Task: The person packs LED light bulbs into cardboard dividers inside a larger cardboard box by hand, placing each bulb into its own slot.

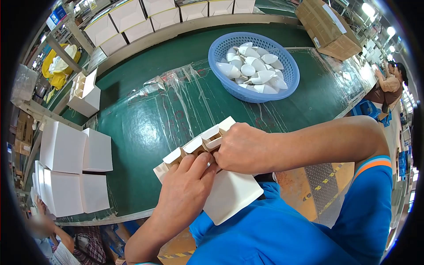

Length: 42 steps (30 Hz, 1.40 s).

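I saw both hands on one small white box (232, 196), held low against the blue shirt at the near edge of the green belt (141, 137). The left hand (183, 194) gripped it from below, fingers curled over the raised flaps. The right hand (245, 148) was closed into a loose fist on the flaps just above the left fingertips, the two hands touching. Well beyond the right hand stood one blue basket (292, 81) holding a heap of white bulbs (254, 73), more than a dozen, too piled up for me to count exactly. Far out to the left of the left hand sat four closed boxes (62, 148), stacked two over two, and beyond them one open box (84, 95). One brown carton (327, 28) lay past the basket.
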### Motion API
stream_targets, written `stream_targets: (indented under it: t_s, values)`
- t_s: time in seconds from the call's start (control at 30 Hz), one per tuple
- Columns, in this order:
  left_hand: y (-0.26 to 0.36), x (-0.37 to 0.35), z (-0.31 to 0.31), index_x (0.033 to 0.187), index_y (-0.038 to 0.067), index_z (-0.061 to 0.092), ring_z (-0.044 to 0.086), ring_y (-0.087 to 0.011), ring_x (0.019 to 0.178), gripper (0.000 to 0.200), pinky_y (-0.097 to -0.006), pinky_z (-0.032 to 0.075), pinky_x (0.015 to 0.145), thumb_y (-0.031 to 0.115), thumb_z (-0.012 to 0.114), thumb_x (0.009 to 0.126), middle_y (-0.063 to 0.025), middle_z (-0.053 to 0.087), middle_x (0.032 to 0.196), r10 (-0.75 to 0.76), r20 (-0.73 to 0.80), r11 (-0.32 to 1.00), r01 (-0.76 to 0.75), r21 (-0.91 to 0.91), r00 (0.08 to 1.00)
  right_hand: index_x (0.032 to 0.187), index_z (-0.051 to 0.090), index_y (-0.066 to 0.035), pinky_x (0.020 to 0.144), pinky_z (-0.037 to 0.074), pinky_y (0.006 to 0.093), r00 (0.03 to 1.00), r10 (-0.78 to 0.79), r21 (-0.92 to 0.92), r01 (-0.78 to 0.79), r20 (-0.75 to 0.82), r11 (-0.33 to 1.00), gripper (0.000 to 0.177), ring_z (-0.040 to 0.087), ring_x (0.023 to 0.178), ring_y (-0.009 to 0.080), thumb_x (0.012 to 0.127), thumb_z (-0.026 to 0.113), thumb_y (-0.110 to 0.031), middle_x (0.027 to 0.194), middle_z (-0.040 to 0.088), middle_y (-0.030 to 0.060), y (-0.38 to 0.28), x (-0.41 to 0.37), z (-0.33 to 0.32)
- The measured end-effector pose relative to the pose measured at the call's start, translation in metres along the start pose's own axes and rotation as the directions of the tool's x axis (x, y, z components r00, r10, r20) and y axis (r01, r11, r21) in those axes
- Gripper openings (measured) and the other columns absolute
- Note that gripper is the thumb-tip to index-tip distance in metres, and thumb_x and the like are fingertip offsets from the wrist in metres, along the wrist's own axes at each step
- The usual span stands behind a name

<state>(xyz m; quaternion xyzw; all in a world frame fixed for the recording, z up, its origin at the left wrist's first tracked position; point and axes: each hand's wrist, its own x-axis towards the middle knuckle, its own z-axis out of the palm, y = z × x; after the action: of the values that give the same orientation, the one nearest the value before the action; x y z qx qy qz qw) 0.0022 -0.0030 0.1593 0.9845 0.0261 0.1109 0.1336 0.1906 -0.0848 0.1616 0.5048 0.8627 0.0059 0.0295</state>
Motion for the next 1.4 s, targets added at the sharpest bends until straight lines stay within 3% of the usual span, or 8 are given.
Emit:
stream_targets:
  t_s: [0.17,0.23,0.83,1.1,1.17,1.23,1.33,1.4]
  values:
    - [-0.001,-0.001,0.005,0.105,-0.003,0.065,0.057,-0.024,0.096,0.031,-0.0365,0.051,0.076,0.005,0.06,0.076,-0.0111,0.059,0.11,-0.006,-0.033,0.999,0.004,-0.034,0.999,0.066,0.068,-0.008,0.05,0.052,0.0365,1.0,0.025,-0.03,-0.025,-0.01,0.999,0.01,0.068,0.061,0.0227,0.071,0.062,-0.015,0.062,0.066,0.0085,-0.006,-0.001,-0.009]
    - [-0.001,0.0,0.006,0.105,-0.003,0.064,0.058,-0.0242,0.097,0.029,-0.0365,0.051,0.077,0.005,0.06,0.077,-0.0114,0.059,0.111,-0.002,-0.049,0.999,0.0,-0.036,0.999,0.066,0.068,-0.008,0.05,0.051,0.0362,0.986,0.038,-0.059,-0.029,0.161,0.998,0.01,0.067,0.061,0.0225,0.071,0.062,-0.015,0.062,0.066,0.0077,-0.007,0.004,-0.019]
    - [-0.001,0.0,0.01,0.095,-0.003,0.065,0.056,-0.023,0.095,0.021,-0.0356,0.05,0.076,0.006,0.062,0.077,-0.0103,0.06,0.111,-0.024,-0.078,1.0,0.024,-0.002,0.997,0.075,0.064,0.0,0.05,0.052,0.0355,0.999,0.025,-0.053,-0.026,-0.024,0.998,0.014,0.067,0.058,0.0244,0.07,0.063,-0.013,0.059,0.063,0.0111,-0.005,-0.008,-0.006]
    - [0.0,0.0,0.008,0.104,-0.001,0.064,0.059,-0.0289,0.099,0.03,-0.038,0.05,0.083,0.003,0.07,0.076,-0.0121,0.06,0.111,-0.06,-0.069,0.996,0.056,-0.064,0.996,0.089,0.069,-0.001,0.053,0.05,0.0376,0.988,0.133,0.087,-0.126,-0.078,0.988,0.019,0.065,0.059,0.0261,0.074,0.064,-0.013,0.064,0.064,0.0131,0.02,-0.049,-0.086]
    - [0.003,-0.004,0.009,0.105,0.0,0.063,0.059,-0.0305,0.1,0.031,-0.0397,0.05,0.084,0.004,0.07,0.075,-0.0125,0.06,0.112,-0.066,-0.075,0.997,0.063,-0.048,0.995,0.099,0.071,-0.003,0.055,0.047,0.0367,0.859,0.35,0.193,-0.297,-0.375,0.935,0.028,0.061,0.057,0.0275,0.076,0.07,-0.019,0.066,0.064,0.0109,0.038,-0.065,-0.087]
    - [0.003,0.0,0.007,0.105,0.001,0.063,0.058,-0.0321,0.102,0.031,-0.0413,0.049,0.085,0.004,0.071,0.075,-0.013,0.059,0.112,-0.023,-0.102,1.0,0.022,-0.008,0.994,0.098,0.072,-0.007,0.07,0.053,0.0392,0.693,0.654,0.201,-0.624,-0.303,0.755,0.028,0.067,0.077,0.034,0.079,0.071,-0.028,0.082,0.068,0.0169,0.066,-0.082,-0.084]
    - [0.005,-0.008,0.007,0.103,0.003,0.062,0.057,-0.035,0.107,0.034,-0.0447,0.047,0.086,0.008,0.075,0.072,-0.0127,0.059,0.111,-0.083,-0.134,0.996,0.087,0.021,0.987,0.103,0.072,-0.007,0.071,0.052,0.0413,0.55,0.763,0.306,-0.702,-0.339,0.643,0.031,0.067,0.081,0.0352,0.081,0.071,-0.029,0.086,0.068,0.0188,0.114,-0.1,-0.037]
    - [0.009,-0.011,0.001,0.102,0.003,0.062,0.057,-0.0349,0.107,0.033,-0.0437,0.046,0.087,0.008,0.075,0.072,-0.0127,0.059,0.109,-0.1,-0.124,0.993,0.107,0.055,0.987,0.108,0.07,-0.008,0.057,0.043,0.0347,0.465,0.72,0.199,-0.752,-0.515,0.629,0.031,0.053,0.055,0.0258,0.081,0.07,-0.023,0.063,0.057,0.012,0.116,-0.099,-0.023]
